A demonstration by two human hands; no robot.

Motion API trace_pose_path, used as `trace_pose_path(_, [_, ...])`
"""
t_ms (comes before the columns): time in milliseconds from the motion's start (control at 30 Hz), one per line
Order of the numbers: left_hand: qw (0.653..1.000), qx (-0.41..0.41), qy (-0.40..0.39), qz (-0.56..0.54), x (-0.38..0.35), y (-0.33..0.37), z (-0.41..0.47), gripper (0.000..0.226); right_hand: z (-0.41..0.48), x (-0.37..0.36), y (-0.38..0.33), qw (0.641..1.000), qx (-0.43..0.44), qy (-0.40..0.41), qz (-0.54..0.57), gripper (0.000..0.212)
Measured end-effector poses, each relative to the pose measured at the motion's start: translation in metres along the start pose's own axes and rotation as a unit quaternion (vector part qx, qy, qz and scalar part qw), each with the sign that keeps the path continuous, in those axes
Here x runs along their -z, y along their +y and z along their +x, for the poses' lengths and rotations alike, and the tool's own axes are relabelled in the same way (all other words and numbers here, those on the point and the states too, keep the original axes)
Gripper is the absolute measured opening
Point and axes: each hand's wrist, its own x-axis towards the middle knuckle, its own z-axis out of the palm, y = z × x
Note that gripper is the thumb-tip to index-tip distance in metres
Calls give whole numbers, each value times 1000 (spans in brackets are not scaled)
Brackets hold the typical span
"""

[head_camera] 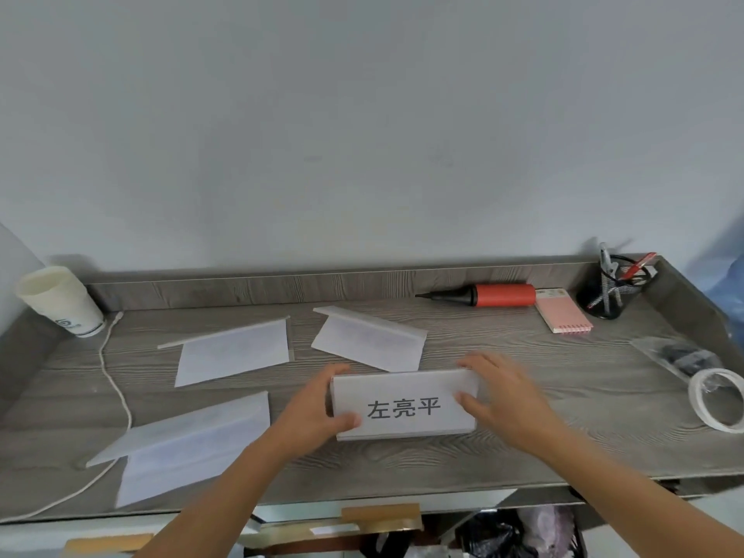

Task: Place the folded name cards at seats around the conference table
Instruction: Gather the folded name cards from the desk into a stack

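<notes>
Right, I'm mid-placement on one name card (404, 404). It stands near the front edge of the table (443, 457), printed side toward me, three dark characters legible. My left hand (318, 412) pinches its left end, thumb across the front face, fingers curled behind. My right hand (499, 400) is on the right end, fingers spread and half open, thumb on the front; it's motion-blurred, so I can't tell how firm that hold is. The base looks to be on the wood, though I can't confirm full contact.

Three more folded cards are laid out: one far left-centre (233, 352), one far centre (370, 340), one near left (181, 445). All show blank sides from here.

Clutter: paper cup (60, 302) and white cord (116, 396) on the left; pump (491, 296), pink notepad (563, 312), pen holder (608, 289) and tape roll (716, 398) on the right.

My read: this seat is nearly done. Next move calls for squaring the card to the table edge, then letting go with both hands evenly so the fold doesn't splay or tip.
</notes>
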Motion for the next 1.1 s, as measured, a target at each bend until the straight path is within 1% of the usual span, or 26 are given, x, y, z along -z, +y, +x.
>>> trace_pose_path(67, [999, -12, 26, 44, 8, -2, -5, 81, 1, 3, -10, 998, 29, 26, -57, 54])
trace_pose_path(133, [993, -39, 65, 96, 22, -7, -16, 83, 5, 3, -23, 995, 66, 43, -68, 54])
trace_pose_path(200, [981, -56, 94, 161, 39, -18, -31, 83, 10, -2, -39, 992, 96, 33, -70, 52])
trace_pose_path(267, [964, -35, 113, 238, 58, -34, -46, 85, 16, -7, -55, 992, 107, 5, -69, 50])
trace_pose_path(367, [926, 34, 120, 357, 82, -59, -70, 84, 24, -14, -71, 989, 115, -29, -89, 48])
trace_pose_path(433, [913, 69, 130, 380, 89, -80, -85, 77, 26, -15, -76, 987, 116, -36, -104, 47])
trace_pose_path(467, [909, 73, 142, 384, 90, -91, -90, 70, 25, -14, -77, 987, 113, -35, -107, 47])
trace_pose_path(533, [894, 47, 181, 407, 93, -107, -97, 51, 24, -13, -77, 988, 112, -30, -106, 46])
trace_pose_path(567, [886, 32, 209, 412, 94, -114, -98, 47, 24, -12, -77, 988, 113, -30, -106, 46])
trace_pose_path(667, [870, 12, 243, 430, 96, -116, -97, 58, 27, -10, -77, 989, 107, -54, -88, 45])
trace_pose_path(733, [866, -7, 263, 424, 95, -103, -98, 61, 28, -6, -79, 991, 101, -62, -53, 43])
trace_pose_path(767, [867, -21, 275, 415, 94, -96, -99, 61, 28, -4, -79, 993, 103, -52, -32, 41])
trace_pose_path(833, [858, -64, 313, 402, 94, -77, -99, 56, 26, 3, -84, 993, 115, 5, 27, 33])
trace_pose_path(900, [836, -120, 363, 393, 93, -52, -98, 43, 22, 14, -94, 984, 110, 50, 128, 18])
trace_pose_path(933, [824, -149, 382, 391, 92, -37, -97, 40, 21, 21, -100, 973, 95, 41, 204, 15])
trace_pose_path(1000, [798, -207, 416, 383, 86, -9, -94, 39, 20, 36, -114, 930, 54, -21, 362, 25])
trace_pose_path(1067, [781, -263, 431, 368, 74, 16, -87, 39, 21, 49, -122, 882, 4, -76, 466, 36])
trace_pose_path(1100, [776, -287, 431, 360, 66, 26, -82, 40, 21, 54, -124, 864, -18, -84, 496, 38])
